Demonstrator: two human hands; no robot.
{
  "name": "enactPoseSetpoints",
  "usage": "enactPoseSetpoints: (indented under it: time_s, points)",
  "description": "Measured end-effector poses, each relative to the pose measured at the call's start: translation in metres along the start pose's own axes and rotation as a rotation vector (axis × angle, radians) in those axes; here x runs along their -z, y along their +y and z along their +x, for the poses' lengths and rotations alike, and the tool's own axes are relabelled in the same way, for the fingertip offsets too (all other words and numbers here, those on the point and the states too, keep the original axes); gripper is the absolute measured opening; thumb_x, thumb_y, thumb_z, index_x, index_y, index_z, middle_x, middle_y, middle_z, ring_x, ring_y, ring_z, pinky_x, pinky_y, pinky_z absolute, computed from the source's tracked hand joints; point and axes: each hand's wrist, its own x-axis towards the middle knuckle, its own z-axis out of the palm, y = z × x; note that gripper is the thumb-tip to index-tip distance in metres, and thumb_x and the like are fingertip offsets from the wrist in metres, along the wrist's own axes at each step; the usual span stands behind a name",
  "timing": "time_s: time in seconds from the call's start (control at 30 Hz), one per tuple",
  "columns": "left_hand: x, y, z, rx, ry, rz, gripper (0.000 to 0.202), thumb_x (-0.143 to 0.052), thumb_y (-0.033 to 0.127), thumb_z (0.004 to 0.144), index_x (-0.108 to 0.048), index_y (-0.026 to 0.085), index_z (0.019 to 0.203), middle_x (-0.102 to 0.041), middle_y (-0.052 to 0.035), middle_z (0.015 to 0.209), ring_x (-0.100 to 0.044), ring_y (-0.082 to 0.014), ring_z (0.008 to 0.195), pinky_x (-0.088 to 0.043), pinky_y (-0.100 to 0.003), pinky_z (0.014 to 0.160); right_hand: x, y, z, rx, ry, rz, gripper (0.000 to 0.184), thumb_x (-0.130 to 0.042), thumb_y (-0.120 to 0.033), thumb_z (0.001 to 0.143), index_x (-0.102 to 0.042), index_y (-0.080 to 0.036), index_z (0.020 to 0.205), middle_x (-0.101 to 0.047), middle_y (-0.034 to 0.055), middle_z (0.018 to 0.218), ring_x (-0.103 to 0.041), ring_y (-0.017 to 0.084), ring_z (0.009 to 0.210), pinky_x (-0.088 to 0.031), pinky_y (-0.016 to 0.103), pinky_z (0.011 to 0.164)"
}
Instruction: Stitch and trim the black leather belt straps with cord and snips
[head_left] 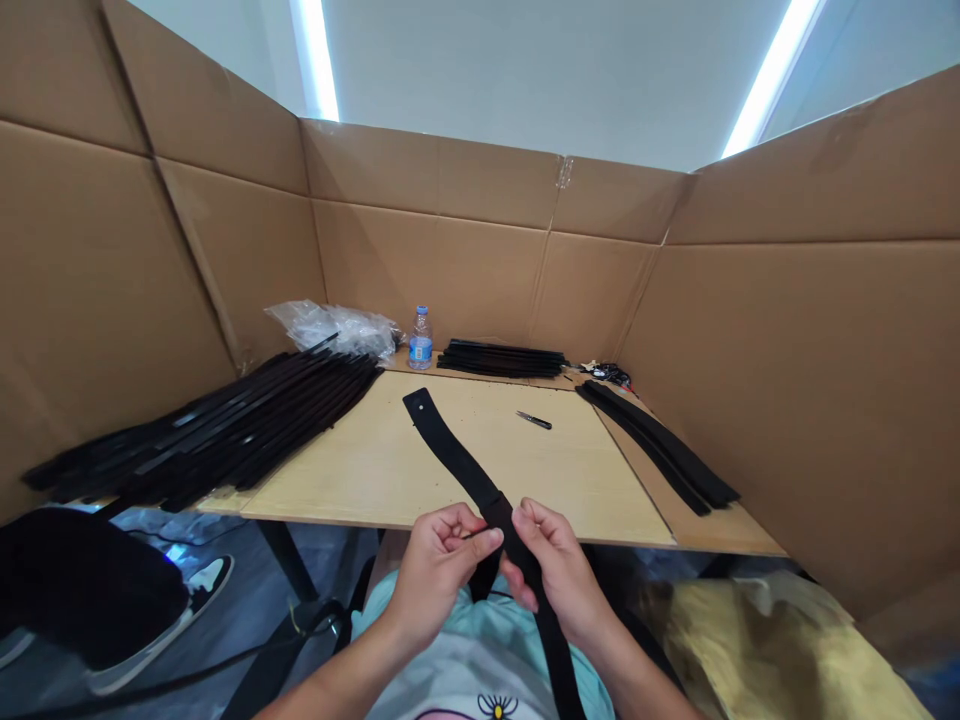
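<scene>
Closest to me is the seated person's pale shirt (465,655), with the black strap (454,450) held up just in front of it, over the table's near edge. The left hand (450,565) pinches the edge of the strap between thumb and fingers, right by a raised overlap; the right hand (555,565) grips it from the other side, thumb on top, fingers curled behind. The two hands nearly meet, presumably so that this one spot stays steady and close to the eyes. One end drops toward the lap; the other slants out over the table (360,450), which seems to leave its length free. A dark piece hangs between the hands; I can't tell whether it belongs to the strap.

Low on the right sits a yellowish sack (772,640). Further in, black strips (660,445) lie along the right side and a big pile (247,430) fans across the left, likely keeping the middle open for handling. A small cutter (534,419) lies there, probably within reach. Beyond are a bottle (421,345), clear plastic (330,328), a neat black stack (501,358), then cardboard walls (487,260).
</scene>
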Motion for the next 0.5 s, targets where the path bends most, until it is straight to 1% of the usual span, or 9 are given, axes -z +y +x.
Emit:
enactPoseSetpoints:
  time_s: [0.07, 0.13, 0.17, 0.23, 0.3, 0.37, 0.4, 0.43, 0.5]
  points:
    - [0.001, 0.002, 0.002, 0.008, 0.033, -0.025, 0.044, -0.079, 0.044, 0.061, -0.044, 0.017, 0.060, -0.025, 0.0134, 0.041, -0.013, -0.0012, 0.038, -0.008, -0.018, 0.040, 0.000, -0.001, 0.001, 0.018, -0.037, 0.065, 0.040, -0.057, -0.053, 0.086, -0.041, -0.019, 0.073, -0.059, -0.0024, 0.052, -0.045, 0.006, 0.036, -0.032, 0.013, 0.036]
    - [0.002, 0.004, 0.006, 0.007, 0.081, -0.023, 0.043, -0.079, 0.045, 0.062, -0.047, 0.016, 0.059, -0.027, 0.0130, 0.040, -0.014, -0.0008, 0.037, -0.009, -0.017, 0.039, 0.001, -0.002, 0.002, 0.042, -0.079, 0.098, 0.036, -0.062, -0.048, 0.085, -0.044, -0.018, 0.075, -0.064, 0.0009, 0.062, -0.052, 0.007, 0.046, -0.039, 0.016, 0.044]
    - [0.003, 0.004, 0.007, 0.003, 0.102, -0.017, 0.043, -0.079, 0.045, 0.061, -0.048, 0.015, 0.058, -0.029, 0.0125, 0.040, -0.015, -0.0006, 0.037, -0.010, -0.016, 0.038, 0.002, -0.003, 0.003, 0.054, -0.095, 0.097, 0.035, -0.065, -0.045, 0.084, -0.045, -0.018, 0.076, -0.066, 0.0022, 0.067, -0.054, 0.008, 0.050, -0.041, 0.017, 0.048]
    - [0.005, 0.004, 0.010, -0.006, 0.115, -0.016, 0.043, -0.082, 0.043, 0.058, -0.049, 0.015, 0.057, -0.036, 0.0105, 0.041, -0.024, -0.0010, 0.037, -0.017, -0.015, 0.038, 0.004, -0.004, 0.005, 0.086, -0.104, 0.065, 0.032, -0.071, -0.040, 0.080, -0.049, -0.016, 0.078, -0.067, 0.0029, 0.071, -0.055, 0.008, 0.056, -0.042, 0.017, 0.052]
    - [0.007, 0.003, 0.012, -0.018, 0.088, -0.027, 0.043, -0.086, 0.039, 0.050, -0.051, 0.015, 0.059, -0.047, 0.0071, 0.045, -0.039, -0.0041, 0.041, -0.030, -0.015, 0.041, 0.007, -0.003, 0.007, 0.102, -0.097, 0.021, 0.031, -0.076, -0.035, 0.075, -0.056, -0.015, 0.086, -0.066, 0.0016, 0.073, -0.055, 0.007, 0.059, -0.043, 0.017, 0.053]
    - [0.009, 0.002, 0.013, -0.019, 0.038, -0.037, 0.044, -0.089, 0.035, 0.044, -0.057, 0.014, 0.065, -0.059, 0.0027, 0.055, -0.051, -0.0090, 0.049, -0.041, -0.019, 0.048, 0.010, -0.001, 0.009, 0.096, -0.097, -0.025, 0.041, -0.083, -0.030, 0.067, -0.059, -0.015, 0.097, -0.064, 0.0003, 0.075, -0.056, 0.009, 0.063, -0.045, 0.017, 0.054]
    - [0.010, 0.001, 0.013, -0.012, 0.009, -0.036, 0.044, -0.090, 0.034, 0.043, -0.060, 0.013, 0.068, -0.062, 0.0009, 0.060, -0.055, -0.0108, 0.052, -0.044, -0.021, 0.050, 0.011, 0.000, 0.010, 0.084, -0.109, -0.051, 0.044, -0.085, -0.028, 0.063, -0.061, -0.015, 0.098, -0.064, 0.0000, 0.076, -0.056, 0.009, 0.064, -0.046, 0.017, 0.054]
    - [0.010, 0.001, 0.013, -0.001, -0.020, -0.032, 0.044, -0.089, 0.033, 0.043, -0.062, 0.013, 0.071, -0.064, -0.0006, 0.065, -0.057, -0.0121, 0.055, -0.046, -0.022, 0.052, 0.012, 0.001, 0.010, 0.071, -0.127, -0.075, 0.044, -0.086, -0.027, 0.061, -0.062, -0.014, 0.095, -0.063, -0.0002, 0.075, -0.056, 0.010, 0.064, -0.048, 0.018, 0.053]
    - [0.011, 0.002, 0.012, 0.026, -0.076, -0.030, 0.042, -0.089, 0.032, 0.046, -0.065, 0.012, 0.073, -0.066, -0.0022, 0.068, -0.059, -0.0135, 0.058, -0.047, -0.023, 0.054, 0.012, 0.003, 0.010, 0.049, -0.159, -0.112, 0.037, -0.087, -0.027, 0.058, -0.060, -0.013, 0.080, -0.060, -0.0014, 0.072, -0.055, 0.010, 0.060, -0.050, 0.019, 0.050]
